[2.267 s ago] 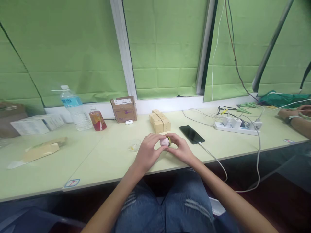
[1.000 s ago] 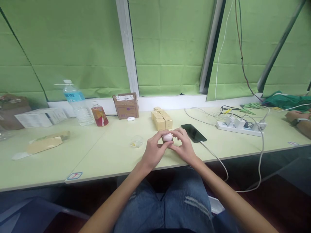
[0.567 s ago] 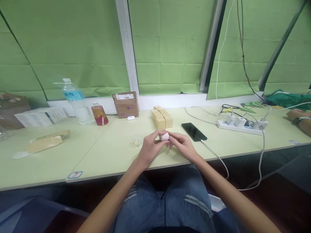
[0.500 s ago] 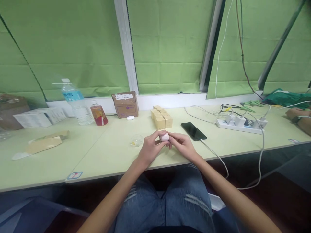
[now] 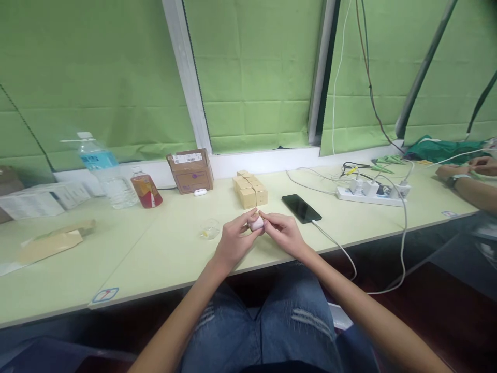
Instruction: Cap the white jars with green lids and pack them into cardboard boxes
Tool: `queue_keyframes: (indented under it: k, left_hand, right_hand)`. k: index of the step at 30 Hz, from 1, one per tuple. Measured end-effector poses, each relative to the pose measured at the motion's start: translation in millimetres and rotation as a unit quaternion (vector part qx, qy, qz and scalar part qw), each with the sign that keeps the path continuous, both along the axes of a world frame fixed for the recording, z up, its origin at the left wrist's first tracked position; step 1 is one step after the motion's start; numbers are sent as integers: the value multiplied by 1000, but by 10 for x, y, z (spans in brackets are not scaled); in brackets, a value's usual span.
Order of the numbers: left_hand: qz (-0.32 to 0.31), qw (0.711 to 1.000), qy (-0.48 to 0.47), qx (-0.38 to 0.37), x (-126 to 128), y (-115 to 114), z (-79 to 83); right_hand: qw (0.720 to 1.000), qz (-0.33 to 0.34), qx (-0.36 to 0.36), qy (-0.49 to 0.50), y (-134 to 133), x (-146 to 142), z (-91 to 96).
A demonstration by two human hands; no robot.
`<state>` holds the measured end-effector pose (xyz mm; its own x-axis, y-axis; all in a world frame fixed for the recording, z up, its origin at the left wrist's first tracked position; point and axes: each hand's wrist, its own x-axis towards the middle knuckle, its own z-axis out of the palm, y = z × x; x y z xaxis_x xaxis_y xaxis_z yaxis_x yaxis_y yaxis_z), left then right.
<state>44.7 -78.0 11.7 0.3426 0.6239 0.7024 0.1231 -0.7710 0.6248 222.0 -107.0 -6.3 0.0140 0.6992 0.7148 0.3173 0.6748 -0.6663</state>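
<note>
Above the table's front edge, a small, pale pinkish-white rounded object [image 5: 256,223] is held between my two hands. My left hand [image 5: 236,239] wraps its thumb and fingers around the left side of it. From the other side, my right hand [image 5: 285,233] is closed, thumb and fingertips pressed to its right edge. The fingers cover much of it, so its exact kind cannot be made out. A clear plastic piece with a yellow spot [image 5: 209,229] lies left of my left hand. Behind the hands stands a group of small tan boxes [image 5: 248,197].
Right of the hands lies a black phone [image 5: 302,208] on a cable, near a power strip [image 5: 370,197]. A water bottle [image 5: 106,173], a drink bottle [image 5: 146,190], a cardboard box [image 5: 190,172] and a white case [image 5: 200,192] stand further back. Another person's hands [image 5: 483,166] are far right.
The view has turned slightly right, so the table things sit further left. Both hands still hold the small object, and my right fingertips have shifted a little on its edge.
</note>
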Motion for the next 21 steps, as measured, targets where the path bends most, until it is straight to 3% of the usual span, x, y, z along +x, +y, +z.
queue_keyframes:
  k: [6,10,12,14,17,21]
  left_hand:
    - [13,1000,-17,6,-92,41,11]
    - [16,996,43,78,-120,78,29]
    - [7,992,71,101,-120,95,36]
    - [-5,991,88,102,-117,108,39]
    - [-10,992,116,56,-114,120,32]
    - [-25,986,138,-90,-108,121,-2]
  right_hand:
    - [997,12,-25,78,-44,-58,8]
    - [975,125,-127,133,-47,-120,20]
    - [968,147,-165,115,-45,-126,31]
    - [977,119,-166,67,-47,-119,41]
    - [991,58,-119,-6,-51,-86,44]
    - [988,92,-118,-44,-33,-7,38]
